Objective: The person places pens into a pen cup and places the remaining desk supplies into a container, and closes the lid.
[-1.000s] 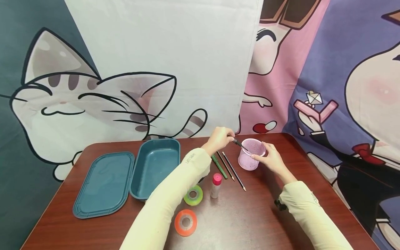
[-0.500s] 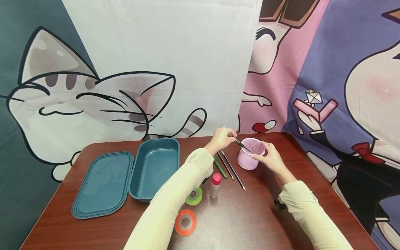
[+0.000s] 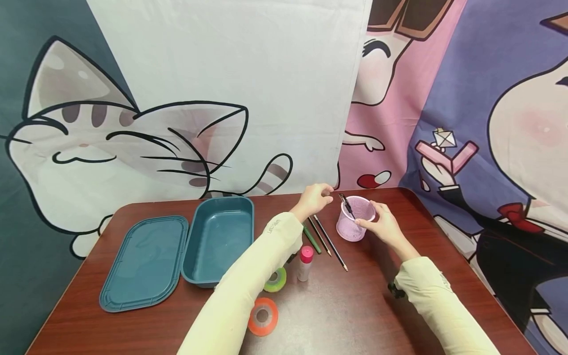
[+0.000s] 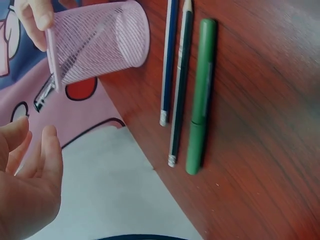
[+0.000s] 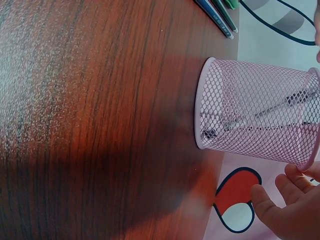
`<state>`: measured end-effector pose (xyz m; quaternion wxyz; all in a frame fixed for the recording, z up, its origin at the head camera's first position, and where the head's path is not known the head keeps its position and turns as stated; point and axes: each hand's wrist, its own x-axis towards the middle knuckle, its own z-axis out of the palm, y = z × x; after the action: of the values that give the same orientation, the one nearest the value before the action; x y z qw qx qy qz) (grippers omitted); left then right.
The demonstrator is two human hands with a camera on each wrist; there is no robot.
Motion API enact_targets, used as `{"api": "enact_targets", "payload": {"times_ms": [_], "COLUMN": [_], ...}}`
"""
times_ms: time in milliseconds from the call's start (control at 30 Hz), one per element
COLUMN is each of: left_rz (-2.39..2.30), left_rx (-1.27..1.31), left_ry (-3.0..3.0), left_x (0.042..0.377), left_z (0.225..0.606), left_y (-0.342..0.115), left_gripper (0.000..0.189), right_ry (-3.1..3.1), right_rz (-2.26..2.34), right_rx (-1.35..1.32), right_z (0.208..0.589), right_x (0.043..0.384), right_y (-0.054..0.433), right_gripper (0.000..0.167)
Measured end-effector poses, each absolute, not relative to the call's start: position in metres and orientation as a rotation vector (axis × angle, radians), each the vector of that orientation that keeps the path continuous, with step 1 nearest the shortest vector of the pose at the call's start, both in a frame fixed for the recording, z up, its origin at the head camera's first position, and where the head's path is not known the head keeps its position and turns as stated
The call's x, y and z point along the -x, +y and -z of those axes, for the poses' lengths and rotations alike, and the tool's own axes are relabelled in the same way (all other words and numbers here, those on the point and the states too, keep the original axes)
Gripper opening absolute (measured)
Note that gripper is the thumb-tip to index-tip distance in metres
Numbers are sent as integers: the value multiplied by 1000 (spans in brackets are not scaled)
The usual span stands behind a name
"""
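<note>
The person's left grip (image 3: pixel 312 200) had just released the black pen (image 3: pixel 347 204), which now leaned inside the pink mesh cup (image 3: pixel 349 230), borne by the cup alone. That grip was loosely spread, held nothing and hung just left of the cup; the right grip (image 3: pixel 387 228) pinched the cup's rim. Left of the cup, two pencils (image 3: pixel 333 245) and a green marker (image 3: pixel 312 238) lay on the worktop (image 3: pixel 341 310)

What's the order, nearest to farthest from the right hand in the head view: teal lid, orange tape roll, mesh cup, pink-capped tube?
From the right hand:
1. Mesh cup: held at its rim, just left of the hand.
2. Pink-capped tube: upright, farther left and closer to the person.
3. Orange tape roll: farther left, closer still to the person.
4. Teal lid: lying flat, farthest left.
</note>
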<state>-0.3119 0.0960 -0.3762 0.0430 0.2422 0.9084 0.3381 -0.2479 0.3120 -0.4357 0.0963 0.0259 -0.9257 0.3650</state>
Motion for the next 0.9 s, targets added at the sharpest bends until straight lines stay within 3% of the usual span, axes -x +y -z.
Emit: {"api": "enact_targets", "payload": {"times_ms": [900], "left_rz": [-1117], "left_rx": [-530], "left_ry": [2813], "left_x": [317], "left_z": [443], "left_y": [59], "left_gripper": [28], "right_ry": [-2741], "right_rz": [-1085], "right_rx": [-69], "right_z": [436], "right_x": [248], "right_y": [312], "right_gripper": [82]}}
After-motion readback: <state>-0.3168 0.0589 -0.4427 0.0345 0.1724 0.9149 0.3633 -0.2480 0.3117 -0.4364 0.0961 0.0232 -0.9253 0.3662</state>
